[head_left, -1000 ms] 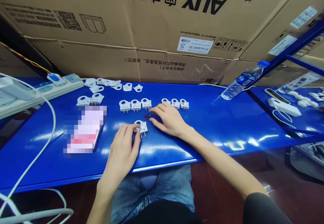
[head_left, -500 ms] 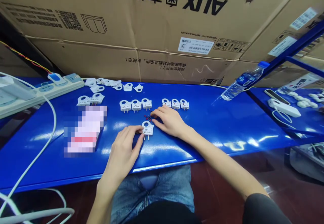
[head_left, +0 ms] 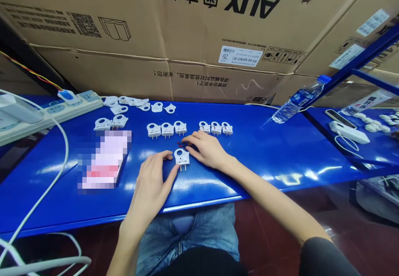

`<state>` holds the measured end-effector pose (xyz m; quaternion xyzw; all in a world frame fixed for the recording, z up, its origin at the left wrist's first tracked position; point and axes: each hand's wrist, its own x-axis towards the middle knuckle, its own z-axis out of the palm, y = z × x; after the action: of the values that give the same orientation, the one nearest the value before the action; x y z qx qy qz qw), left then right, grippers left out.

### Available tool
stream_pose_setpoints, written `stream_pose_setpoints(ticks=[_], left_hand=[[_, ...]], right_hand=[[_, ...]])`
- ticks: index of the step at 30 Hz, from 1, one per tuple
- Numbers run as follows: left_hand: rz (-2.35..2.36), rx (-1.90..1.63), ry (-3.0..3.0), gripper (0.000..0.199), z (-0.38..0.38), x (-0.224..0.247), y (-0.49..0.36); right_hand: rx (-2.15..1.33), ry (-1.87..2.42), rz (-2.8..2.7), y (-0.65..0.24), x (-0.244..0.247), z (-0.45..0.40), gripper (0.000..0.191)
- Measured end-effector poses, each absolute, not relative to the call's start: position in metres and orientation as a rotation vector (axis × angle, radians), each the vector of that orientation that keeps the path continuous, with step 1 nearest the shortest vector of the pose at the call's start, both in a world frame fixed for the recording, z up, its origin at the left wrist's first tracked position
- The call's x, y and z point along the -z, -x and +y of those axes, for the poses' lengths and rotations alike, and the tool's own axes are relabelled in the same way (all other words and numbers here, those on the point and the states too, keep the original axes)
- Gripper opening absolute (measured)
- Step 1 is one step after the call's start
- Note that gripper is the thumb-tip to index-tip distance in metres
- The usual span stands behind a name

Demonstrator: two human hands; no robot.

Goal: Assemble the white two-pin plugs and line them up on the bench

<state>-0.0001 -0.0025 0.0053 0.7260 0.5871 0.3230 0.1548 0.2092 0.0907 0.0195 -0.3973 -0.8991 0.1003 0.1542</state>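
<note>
White two-pronged plastic plug shell (head_left: 182,158) on glossy blue table (head_left: 264,151).
Left hand (head_left: 152,178) wide, thumb touching the shell; right hand (head_left: 208,149) narrow, grip unclear, at thin red wires (head_left: 180,144) beyond it; tugging could tangle them.

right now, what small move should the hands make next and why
Probably close the left hand on the nearest white plug piece to steady it: the thumb is by its edge, the index finger stands clear, and the right hand is at the small red parts just beyond.
</note>
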Motion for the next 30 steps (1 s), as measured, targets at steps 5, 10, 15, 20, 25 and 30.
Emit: stream_pose_setpoints(ticks=[5, 10, 15, 20, 25, 30], left_hand=[[1.684, -0.914, -2.090, 0.036, -0.003, -0.006, 0.001], [1.656, -0.921, -2.152, 0.034, -0.003, -0.005, 0.001], [1.606, -0.911, -2.181, 0.032, -0.003, -0.005, 0.001], [1.542, -0.943, -2.203, 0.031, -0.003, -0.003, 0.001], [1.533, -0.976, -2.184, 0.031, -0.004, -0.003, 0.001], [1.549, -0.954, -2.178, 0.031, -0.003, -0.004, 0.001]], right_hand=[[-0.282, 1.111, -2.573, -0.208, -0.015, 0.091, 0.022], [-0.307, 1.116, -2.495, -0.209, -0.017, 0.091, 0.014], [-0.477, 1.046, -2.305, -0.212, -0.023, 0.089, 0.010], [-0.704, 0.935, -2.228, -0.211, -0.025, 0.088, 0.008], [-0.765, 0.846, -2.358, -0.214, -0.026, 0.088, 0.014], [-0.742, 0.788, -2.478, -0.217, -0.029, 0.089, 0.016]])
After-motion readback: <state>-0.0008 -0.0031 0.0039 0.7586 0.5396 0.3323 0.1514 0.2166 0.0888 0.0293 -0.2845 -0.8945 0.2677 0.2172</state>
